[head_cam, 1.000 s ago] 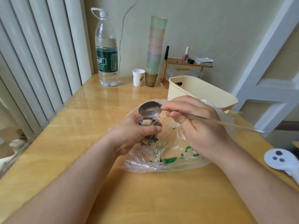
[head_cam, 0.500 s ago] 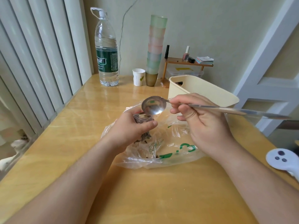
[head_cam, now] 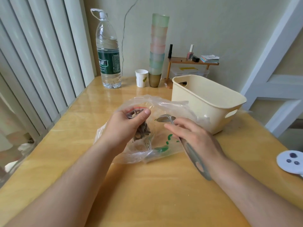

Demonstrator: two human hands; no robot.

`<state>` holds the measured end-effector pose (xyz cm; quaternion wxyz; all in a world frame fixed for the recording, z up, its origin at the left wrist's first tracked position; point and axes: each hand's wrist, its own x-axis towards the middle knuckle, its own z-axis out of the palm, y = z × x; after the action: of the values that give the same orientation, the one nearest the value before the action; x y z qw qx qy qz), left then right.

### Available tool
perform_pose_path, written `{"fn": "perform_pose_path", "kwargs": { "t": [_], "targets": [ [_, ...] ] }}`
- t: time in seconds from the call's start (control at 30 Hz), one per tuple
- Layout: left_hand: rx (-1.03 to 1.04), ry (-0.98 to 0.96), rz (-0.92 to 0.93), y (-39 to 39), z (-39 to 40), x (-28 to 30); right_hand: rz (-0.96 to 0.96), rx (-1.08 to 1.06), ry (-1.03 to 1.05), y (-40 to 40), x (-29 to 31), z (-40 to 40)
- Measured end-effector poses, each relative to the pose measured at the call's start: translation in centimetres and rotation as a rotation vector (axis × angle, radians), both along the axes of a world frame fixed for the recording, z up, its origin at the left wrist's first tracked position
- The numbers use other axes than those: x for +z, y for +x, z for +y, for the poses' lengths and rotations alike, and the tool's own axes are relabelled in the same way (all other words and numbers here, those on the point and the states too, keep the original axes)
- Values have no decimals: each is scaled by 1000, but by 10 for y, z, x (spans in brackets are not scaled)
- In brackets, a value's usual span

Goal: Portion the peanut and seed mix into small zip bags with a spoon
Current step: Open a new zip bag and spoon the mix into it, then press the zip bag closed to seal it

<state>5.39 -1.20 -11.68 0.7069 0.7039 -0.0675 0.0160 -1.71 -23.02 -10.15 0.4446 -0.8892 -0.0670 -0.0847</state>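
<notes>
Gripping the small zip bag point(head_cam: 139, 126) of seeds, the left hand point(head_cam: 124, 126) is closed around it; just beside, the right hand point(head_cam: 195, 136) holds the spoon point(head_cam: 165, 119) in its grip.

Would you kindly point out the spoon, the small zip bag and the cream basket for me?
spoon point(head_cam: 164, 119), head view, on the bowl of the spoon.
small zip bag point(head_cam: 142, 129), head view, on its seed-filled lower part.
cream basket point(head_cam: 199, 106), head view, on its front wall.
</notes>
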Motion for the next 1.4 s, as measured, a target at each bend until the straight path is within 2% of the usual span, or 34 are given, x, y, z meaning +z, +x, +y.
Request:
{"fn": "perform_pose_path", "kwargs": {
  "t": [0.07,0.17,0.23,0.27,0.37,0.47,0.53,0.57,0.7,0.9,1.0,1.17,1.23,1.33,1.4],
  "targets": [
    [-81,-69,45,-5,-3,4,-46,41,-202,4,-12,-5],
    [-105,-104,82,-9,-6,9,-152,139,-663,10,-32,-17],
    [-57,-26,66,-7,-7,8,-150,215,-796,17,-41,-24],
    [-53,18,58,-7,-7,7,-115,221,-800,19,-39,-26],
    [-98,36,44,-9,-9,5,-38,169,-705,25,-24,-23],
    [-162,75,11,-8,-10,0,-213,46,-351,32,0,-11],
    [-183,54,46,-8,-11,-2,-259,95,-106,37,9,3],
    [-188,36,69,-8,-12,-2,-231,149,-51,40,13,9],
    [-253,-37,119,-4,-10,-3,-49,262,-124,56,11,18],
    [-309,-55,111,-2,-6,-3,-129,137,215,56,-10,14],
    [-257,-81,104,-4,-7,2,-183,75,240,53,-16,8],
    [-112,-104,3,-12,-18,5,-318,-46,147,45,-16,7],
    [-97,-123,-15,-15,-21,7,-348,-62,186,46,-15,9],
    [-117,-38,-24,-16,-24,6,-316,-43,301,46,-15,13],
    [-69,-71,0,-17,-27,5,-284,-14,356,46,-15,13]
  ]
}}
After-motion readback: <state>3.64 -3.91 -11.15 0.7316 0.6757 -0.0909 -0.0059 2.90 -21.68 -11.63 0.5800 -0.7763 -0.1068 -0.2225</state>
